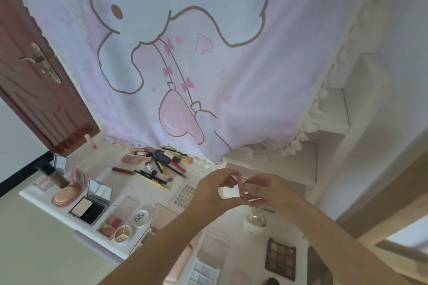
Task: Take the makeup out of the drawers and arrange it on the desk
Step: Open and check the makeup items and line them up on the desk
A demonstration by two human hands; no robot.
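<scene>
Left hand: the left hand point(214, 188) is raised above the white desk point(136, 188), forearm coming in from the lower left; thumb and fingers curl into a ring and pinch the pink tube.
Right hand: the right hand point(268, 192) comes in from the lower right, knuckles up, fingers curled round the other side of the same tube, fingertips meeting the left hand's.
Pink tube: a slim pink makeup tube point(240, 186) stands nearly upright between both hands, held above the desk's right part.
Pencils and brushes: a loose pile of pencils and brushes point(159, 164) lies at the desk's far edge, below the cartoon curtain point(185, 53).
Compacts: an open round pink compact point(69, 192) sits near the left end, an open black powder compact point(90, 206) just beside it.
Palettes: a small blush palette point(110, 224) lies by a white round jar point(140, 218); a brown eyeshadow palette point(280, 259) lies near the front right.
Lash tray: a white tray of dotted rows point(184, 194) lies just left of the left hand.
</scene>
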